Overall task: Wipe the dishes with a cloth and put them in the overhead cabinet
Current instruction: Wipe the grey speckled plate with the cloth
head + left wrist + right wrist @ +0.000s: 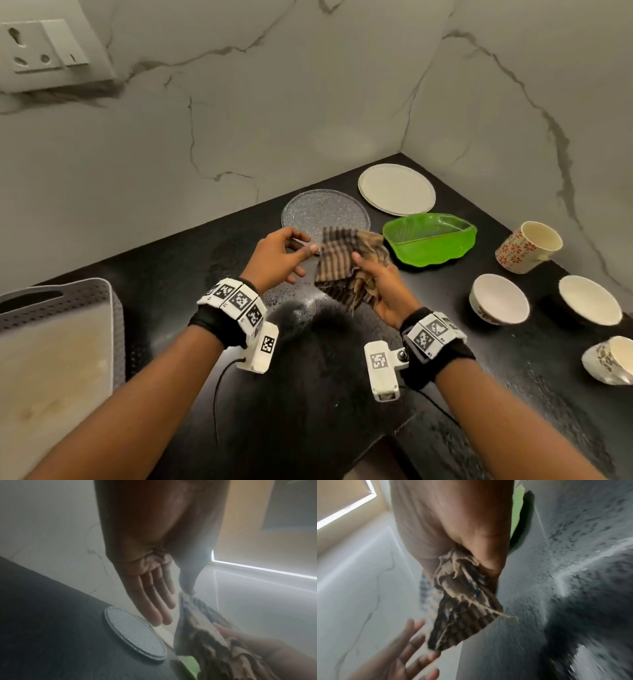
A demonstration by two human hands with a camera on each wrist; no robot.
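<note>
Right hand [378, 286] gripped the striped cloth [349, 263] above the black surface [308, 377]; left hand [277, 258] empty, fingers loose, thumb at the cloth edge.
Glass plate [325, 210], white plate [396, 189], green leaf dish [430, 240], floral cup [529, 246] and bowls [500, 298] sat on the surface. No readable writing, only square coded tags on wrist bands [236, 299].

The counter [342, 394] is seen from above by the head view; each hand is viewed closely along the wrist, hazily, the cloth [346, 263] apparently being shared
</note>
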